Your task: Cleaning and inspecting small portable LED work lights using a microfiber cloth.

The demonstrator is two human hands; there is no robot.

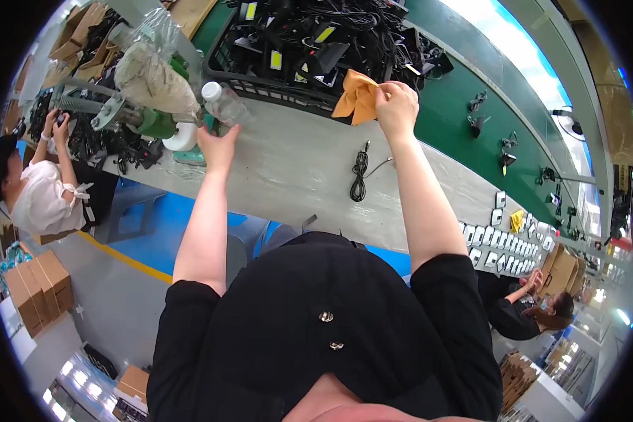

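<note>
My right hand (397, 109) pinches an orange cloth (357, 98), holding it up by the near rim of a black plastic crate (267, 90). My left hand (218, 147) has its thumb and fingers apart, with nothing visible in its grip. Just beyond it a clear bottle with a white cap (225, 104) leans beside the crate. A white round container (181, 138) is close to its fingers on the left. Between my arms, a coiled black cable (359, 174) lies on the covered table (295, 158).
Black adapters with cables (323, 46) heap over the crate. A green press-like machine (151, 121) with a cloth-wrapped part stands at left. More cables (477, 125) lie on the green surface at right. One person (46, 190) sits left, another (527, 309) right, near rows of small white devices (503, 246).
</note>
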